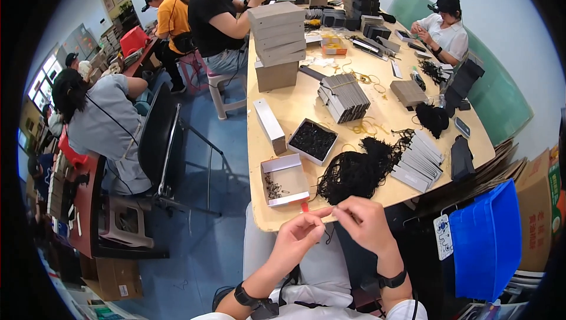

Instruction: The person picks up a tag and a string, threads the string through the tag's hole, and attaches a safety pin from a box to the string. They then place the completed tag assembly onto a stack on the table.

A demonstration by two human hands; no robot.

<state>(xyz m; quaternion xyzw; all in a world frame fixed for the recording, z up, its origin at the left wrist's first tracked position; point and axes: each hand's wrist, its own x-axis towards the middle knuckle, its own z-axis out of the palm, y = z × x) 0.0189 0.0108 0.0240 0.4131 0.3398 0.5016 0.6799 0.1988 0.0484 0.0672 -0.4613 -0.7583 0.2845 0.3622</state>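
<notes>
My left hand [296, 236] and my right hand [364, 224] meet just off the table's near edge, fingertips pinched close together. Whatever sits between them is too small to make out. A thin dark strand [329, 236] hangs below the fingertips. Beyond my hands lies a heap of black cords [348, 177]. An open box [287, 197] with small dark metal-looking pieces is near my left hand, and a small red piece [305, 207] lies beside it. Behind that, another box [313, 141] is full of small black pieces.
On the table [262, 214] are a long narrow box [269, 125], flat grey strips [417, 164], a banded bundle of grey boxes [345, 97] and a tall box stack [277, 34]. A blue bin [488, 240] stands at right. A person [451, 31] sits across; others work at left.
</notes>
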